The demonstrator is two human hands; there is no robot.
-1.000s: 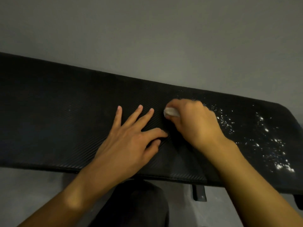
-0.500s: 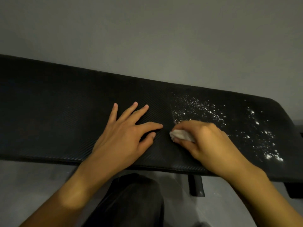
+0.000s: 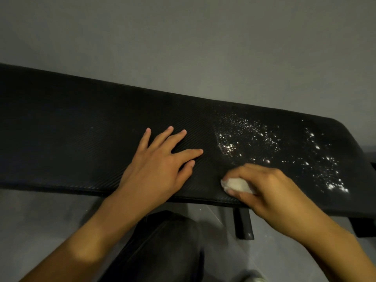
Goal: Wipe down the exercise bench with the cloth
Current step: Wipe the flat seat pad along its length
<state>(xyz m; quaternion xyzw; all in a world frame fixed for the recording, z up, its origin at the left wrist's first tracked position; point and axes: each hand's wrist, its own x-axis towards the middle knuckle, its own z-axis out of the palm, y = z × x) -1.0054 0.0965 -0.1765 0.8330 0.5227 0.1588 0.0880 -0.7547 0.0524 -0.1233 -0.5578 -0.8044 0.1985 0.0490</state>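
R hand (image 3: 270,190) pinching small white crumpled cloth (image 3: 237,185), pressing it on near edge of long black ribbed padded counter (image 3: 81,129). L hand (image 3: 154,167) lying flat, fingers spread. White specks (image 3: 230,148) lying beyond, to right. Cloth likely light, limp: gripping bunched advised, w/ fingertips on top.

Exercise bench (image 3: 81,129) runs left to right, floor (image 3: 183,47) behind it. Left hand (image 3: 156,169) lies flat on the bench mid-length, fingers (image 3: 179,135) spread and pointing at the far edge. Right hand (image 3: 270,190) sits at the near edge, right of the left thumb and apart from it, fingers curled round a wadded cloth (image 3: 236,185). Cloth sticks out left of those fingers, touching the bench. Specks (image 3: 254,139) lie on the bench beyond the right fingers and to their right, up to the bench end. Bench leg (image 3: 243,222) stands under the bench, below the right hand. Person's knee (image 3: 162,247) is in front of the bench, between both forearms.
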